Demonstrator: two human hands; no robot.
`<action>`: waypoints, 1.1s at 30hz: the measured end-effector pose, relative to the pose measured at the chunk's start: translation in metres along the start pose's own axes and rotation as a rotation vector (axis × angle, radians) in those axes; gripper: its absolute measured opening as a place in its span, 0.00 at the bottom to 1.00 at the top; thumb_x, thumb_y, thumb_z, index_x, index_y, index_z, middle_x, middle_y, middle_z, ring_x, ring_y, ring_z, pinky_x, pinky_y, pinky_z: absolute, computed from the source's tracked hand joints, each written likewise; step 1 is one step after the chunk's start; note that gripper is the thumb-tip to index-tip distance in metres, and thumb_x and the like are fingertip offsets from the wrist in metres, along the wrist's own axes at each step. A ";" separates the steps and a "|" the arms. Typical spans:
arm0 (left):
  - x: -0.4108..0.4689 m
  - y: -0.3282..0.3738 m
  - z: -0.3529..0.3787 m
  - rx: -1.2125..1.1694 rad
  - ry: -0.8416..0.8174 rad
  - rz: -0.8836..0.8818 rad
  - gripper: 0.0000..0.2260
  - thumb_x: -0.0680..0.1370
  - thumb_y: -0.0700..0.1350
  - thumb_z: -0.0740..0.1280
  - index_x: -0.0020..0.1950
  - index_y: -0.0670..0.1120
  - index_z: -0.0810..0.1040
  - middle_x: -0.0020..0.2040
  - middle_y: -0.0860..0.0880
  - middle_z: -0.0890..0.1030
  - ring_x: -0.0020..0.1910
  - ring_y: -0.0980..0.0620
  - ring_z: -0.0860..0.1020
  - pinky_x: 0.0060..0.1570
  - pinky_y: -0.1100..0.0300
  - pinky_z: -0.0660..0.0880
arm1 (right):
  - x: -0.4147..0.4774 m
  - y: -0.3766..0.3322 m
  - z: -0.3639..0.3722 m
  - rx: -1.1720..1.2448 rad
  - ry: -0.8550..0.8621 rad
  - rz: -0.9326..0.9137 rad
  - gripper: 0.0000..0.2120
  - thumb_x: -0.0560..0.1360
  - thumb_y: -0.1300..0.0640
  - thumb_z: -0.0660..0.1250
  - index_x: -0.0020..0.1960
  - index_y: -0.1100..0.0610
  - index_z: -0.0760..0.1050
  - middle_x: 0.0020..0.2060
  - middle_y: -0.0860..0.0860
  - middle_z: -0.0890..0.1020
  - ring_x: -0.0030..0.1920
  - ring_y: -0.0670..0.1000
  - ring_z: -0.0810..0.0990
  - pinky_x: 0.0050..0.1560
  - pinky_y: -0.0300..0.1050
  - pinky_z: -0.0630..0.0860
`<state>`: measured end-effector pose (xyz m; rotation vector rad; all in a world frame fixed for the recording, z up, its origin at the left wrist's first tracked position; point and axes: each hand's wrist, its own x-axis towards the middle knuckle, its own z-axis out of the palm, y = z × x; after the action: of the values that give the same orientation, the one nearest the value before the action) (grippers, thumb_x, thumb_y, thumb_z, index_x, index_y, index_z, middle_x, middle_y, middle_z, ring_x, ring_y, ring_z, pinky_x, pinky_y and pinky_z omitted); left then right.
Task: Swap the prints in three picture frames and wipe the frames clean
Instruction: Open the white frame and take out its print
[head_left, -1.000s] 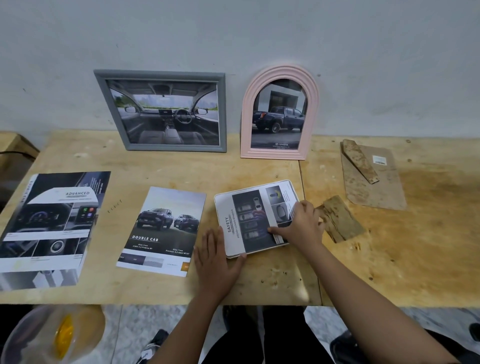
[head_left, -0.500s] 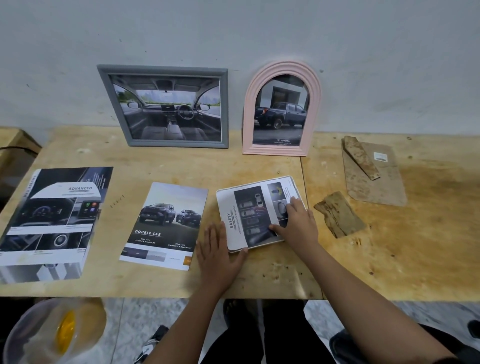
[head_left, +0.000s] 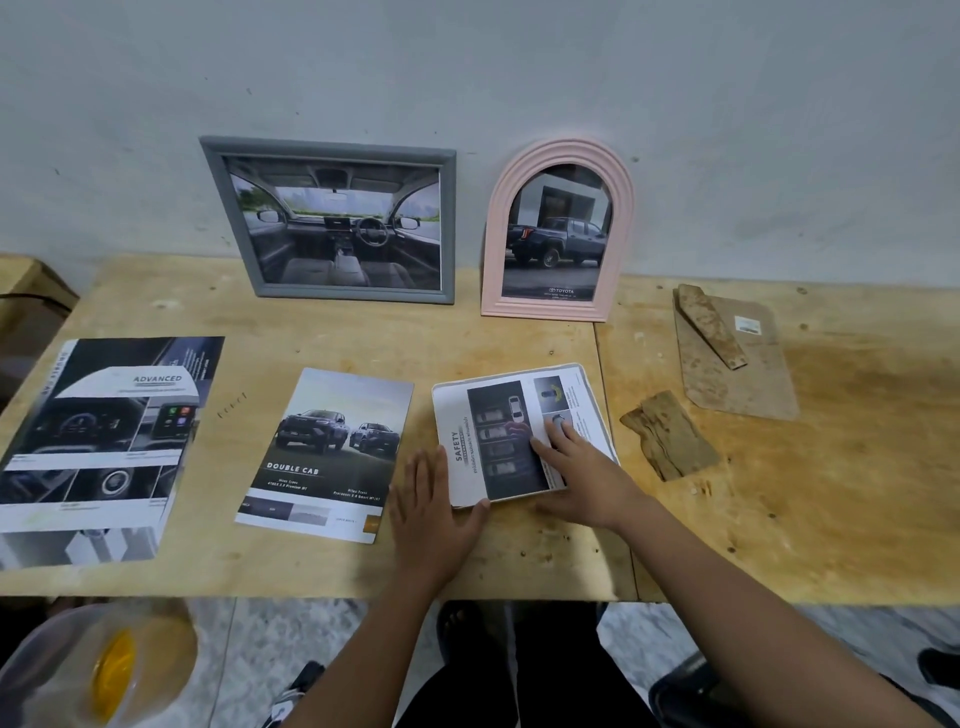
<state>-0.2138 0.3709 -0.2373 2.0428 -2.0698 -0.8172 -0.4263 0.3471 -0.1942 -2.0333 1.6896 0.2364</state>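
The print (head_left: 498, 431) is lying flat on the table (head_left: 519, 338). The left hand (head_left: 434, 512), fingers straight, is touching its seven-o'clock corner; the right hand (head_left: 587, 478), fingers extended, is pressing and hiding its five-o'clock corner.

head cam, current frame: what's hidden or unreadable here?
Head view: whatever lies under the SAFETY print; the sheet and the right hand cover it.
Head view: sticker on the backing board; too small to read.
Head view: container at bottom left; blurred, cut off by the picture edge.
Head view: backs of the gray frame and pink frame; they face the wall.
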 end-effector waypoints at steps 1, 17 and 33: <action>0.000 0.000 -0.001 0.000 -0.001 0.001 0.45 0.64 0.71 0.39 0.76 0.51 0.36 0.78 0.50 0.38 0.76 0.51 0.35 0.72 0.50 0.35 | 0.000 0.000 -0.002 -0.048 -0.011 -0.013 0.39 0.74 0.40 0.63 0.77 0.50 0.49 0.77 0.52 0.46 0.77 0.53 0.44 0.75 0.51 0.52; -0.001 -0.003 -0.007 0.011 -0.037 0.018 0.45 0.63 0.72 0.39 0.76 0.52 0.36 0.78 0.50 0.39 0.76 0.51 0.37 0.73 0.49 0.37 | -0.007 0.001 0.002 -0.262 -0.001 -0.107 0.26 0.81 0.45 0.52 0.76 0.51 0.54 0.76 0.52 0.56 0.76 0.55 0.54 0.73 0.47 0.55; 0.045 0.033 -0.024 0.140 -0.084 0.344 0.28 0.80 0.59 0.54 0.76 0.49 0.55 0.78 0.48 0.53 0.77 0.50 0.50 0.74 0.55 0.50 | -0.013 0.010 0.003 -0.048 0.052 -0.111 0.37 0.71 0.35 0.37 0.74 0.48 0.59 0.75 0.50 0.58 0.76 0.53 0.53 0.70 0.48 0.63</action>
<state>-0.2359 0.3195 -0.2153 1.6608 -2.4922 -0.7254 -0.4381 0.3586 -0.1939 -2.1791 1.6092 0.1900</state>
